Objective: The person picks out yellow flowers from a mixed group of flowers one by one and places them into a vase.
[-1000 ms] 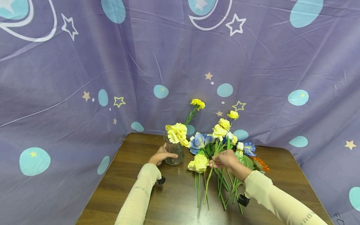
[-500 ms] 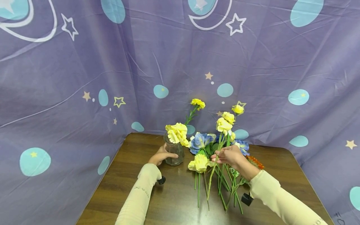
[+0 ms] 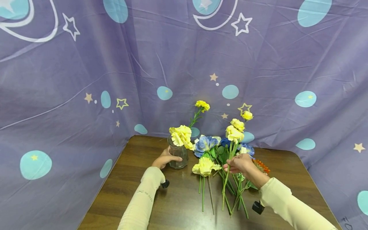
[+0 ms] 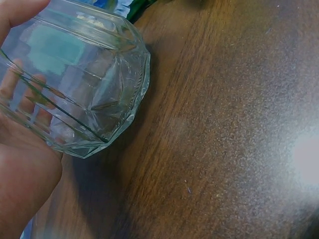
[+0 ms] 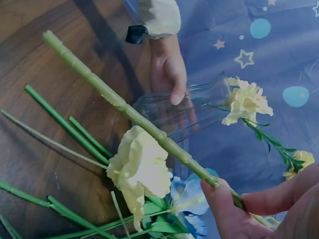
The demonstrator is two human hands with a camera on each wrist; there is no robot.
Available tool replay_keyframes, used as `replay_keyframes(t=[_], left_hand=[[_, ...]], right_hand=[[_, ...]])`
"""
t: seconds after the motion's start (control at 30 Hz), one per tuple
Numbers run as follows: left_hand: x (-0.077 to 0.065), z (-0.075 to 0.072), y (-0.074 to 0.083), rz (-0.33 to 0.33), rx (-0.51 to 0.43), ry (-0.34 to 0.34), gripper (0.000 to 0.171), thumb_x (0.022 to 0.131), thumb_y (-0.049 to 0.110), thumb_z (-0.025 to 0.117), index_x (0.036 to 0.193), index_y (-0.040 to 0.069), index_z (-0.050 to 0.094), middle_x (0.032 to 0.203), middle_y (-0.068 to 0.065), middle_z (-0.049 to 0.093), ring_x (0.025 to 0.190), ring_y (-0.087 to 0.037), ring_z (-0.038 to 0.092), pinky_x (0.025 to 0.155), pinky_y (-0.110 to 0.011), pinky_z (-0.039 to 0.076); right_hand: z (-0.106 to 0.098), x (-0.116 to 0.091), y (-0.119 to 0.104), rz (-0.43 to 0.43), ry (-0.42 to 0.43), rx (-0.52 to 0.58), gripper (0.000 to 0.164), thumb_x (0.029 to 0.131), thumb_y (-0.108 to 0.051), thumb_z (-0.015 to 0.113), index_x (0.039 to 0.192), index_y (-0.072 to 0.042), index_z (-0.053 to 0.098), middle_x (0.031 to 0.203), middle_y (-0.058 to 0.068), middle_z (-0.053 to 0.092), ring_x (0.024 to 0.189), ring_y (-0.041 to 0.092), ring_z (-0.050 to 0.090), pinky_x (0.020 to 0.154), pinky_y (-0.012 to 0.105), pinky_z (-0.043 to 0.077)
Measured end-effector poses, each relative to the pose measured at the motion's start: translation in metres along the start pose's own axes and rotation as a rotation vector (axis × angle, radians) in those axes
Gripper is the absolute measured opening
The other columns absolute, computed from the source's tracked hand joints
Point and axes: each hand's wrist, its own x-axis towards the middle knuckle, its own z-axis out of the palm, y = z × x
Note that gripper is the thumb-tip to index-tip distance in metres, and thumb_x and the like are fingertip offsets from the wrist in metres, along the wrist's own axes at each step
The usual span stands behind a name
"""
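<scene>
Head view first: over the last second the right hand (image 3: 241,163) has drifted a bit to the right, bringing the yellow spray (image 3: 234,133) along, while the left hand (image 3: 165,158) and glass vase (image 3: 183,154) haven't budged. So I'd say that spray is no closer to the vase, which has just two yellow blooms (image 3: 181,136) coming out of it. Spray's held pretty much upright, a slight lean to the right, over the loose flowers (image 3: 205,166) on the tabletop (image 3: 149,147).

Left wrist cam: that hand's wrapped around the vase, thumb on one side, fingers showing through the glass from the other. Stems inside run down toward the base.

Right wrist cam: thumb and finger are pinching the spray's stem (image 5: 134,117), with its cut end sticking out free, well apart from the hand.
</scene>
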Motion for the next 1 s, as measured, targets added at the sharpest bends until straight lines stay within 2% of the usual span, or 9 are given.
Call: replay_keyframes(t=[0.03, 0.17, 0.27, 0.4, 0.5, 0.73, 0.87, 1.0], left_hand=[[0.000, 0.000, 0.000, 0.002, -0.008, -0.004, 0.102, 0.074, 0.010, 0.088, 0.158, 0.012, 0.031, 0.154, -0.017, 0.047, 0.143, -0.037, 0.044, 0.121, -0.051, 0.036], [-0.001, 0.002, 0.000, 0.015, -0.034, -0.014, 0.095, 0.075, 0.005, 0.086, 0.155, 0.011, 0.036, 0.150, -0.018, 0.052, 0.137, -0.036, 0.050, 0.117, -0.051, 0.041], [0.000, 0.002, -0.001, 0.022, -0.049, -0.014, 0.091, 0.074, 0.003, 0.085, 0.152, 0.010, 0.040, 0.147, -0.019, 0.055, 0.132, -0.034, 0.055, 0.114, -0.050, 0.045], [0.002, 0.002, -0.002, 0.019, -0.044, -0.011, 0.089, 0.074, 0.004, 0.085, 0.151, 0.009, 0.041, 0.146, -0.018, 0.056, 0.130, -0.032, 0.056, 0.113, -0.049, 0.046], [0.003, 0.001, -0.003, 0.016, -0.042, -0.012, 0.089, 0.074, 0.004, 0.086, 0.151, 0.009, 0.042, 0.146, -0.018, 0.056, 0.130, -0.032, 0.056, 0.113, -0.048, 0.046], [0.004, 0.000, -0.005, 0.023, -0.043, -0.011, 0.089, 0.074, 0.004, 0.085, 0.151, 0.009, 0.041, 0.146, -0.019, 0.056, 0.130, -0.032, 0.056, 0.112, -0.048, 0.046], [0.003, 0.000, -0.005, 0.017, -0.042, -0.016, 0.090, 0.074, 0.004, 0.086, 0.151, 0.009, 0.041, 0.146, -0.019, 0.056, 0.129, -0.031, 0.057, 0.112, -0.048, 0.047], [0.003, 0.000, -0.003, 0.016, -0.043, -0.013, 0.090, 0.073, 0.004, 0.086, 0.151, 0.009, 0.042, 0.146, -0.019, 0.056, 0.130, -0.032, 0.057, 0.113, -0.049, 0.046]], right_hand=[[0.000, 0.001, 0.002, 0.012, -0.002, -0.003, 0.019, 0.099, 0.000, 0.058, 0.107, 0.017, 0.060, 0.086, 0.018, 0.078, 0.070, 0.020, 0.076, 0.063, 0.031, 0.063], [0.000, 0.003, 0.009, 0.053, -0.015, -0.001, 0.041, 0.100, 0.001, 0.054, 0.132, 0.024, 0.043, 0.086, 0.018, 0.078, 0.070, 0.020, 0.076, 0.063, 0.031, 0.062], [0.000, 0.005, 0.013, 0.067, -0.023, 0.000, 0.047, 0.100, 0.001, 0.051, 0.139, 0.024, 0.036, 0.086, 0.018, 0.078, 0.070, 0.020, 0.076, 0.064, 0.031, 0.063], [0.000, 0.006, 0.016, 0.072, -0.021, -0.011, 0.030, 0.101, 0.001, 0.051, 0.124, 0.019, 0.051, 0.084, 0.016, 0.078, 0.070, 0.020, 0.076, 0.064, 0.032, 0.063], [0.000, 0.007, 0.018, 0.069, -0.021, -0.019, 0.023, 0.101, 0.001, 0.053, 0.118, 0.016, 0.057, 0.084, 0.015, 0.078, 0.070, 0.020, 0.076, 0.064, 0.032, 0.063], [-0.004, 0.004, 0.015, 0.024, -0.053, -0.019, 0.024, 0.099, 0.002, 0.053, 0.115, 0.018, 0.059, 0.092, 0.021, 0.078, 0.076, 0.023, 0.077, 0.066, 0.032, 0.064], [-0.007, 0.001, 0.008, -0.002, -0.067, -0.007, 0.021, 0.100, 0.001, 0.054, 0.113, 0.016, 0.060, 0.097, 0.022, 0.077, 0.079, 0.023, 0.078, 0.066, 0.030, 0.063], [-0.011, -0.003, -0.001, -0.020, -0.085, 0.017, 0.024, 0.102, -0.002, 0.054, 0.118, 0.014, 0.059, 0.101, 0.021, 0.077, 0.082, 0.021, 0.078, 0.068, 0.029, 0.063]])
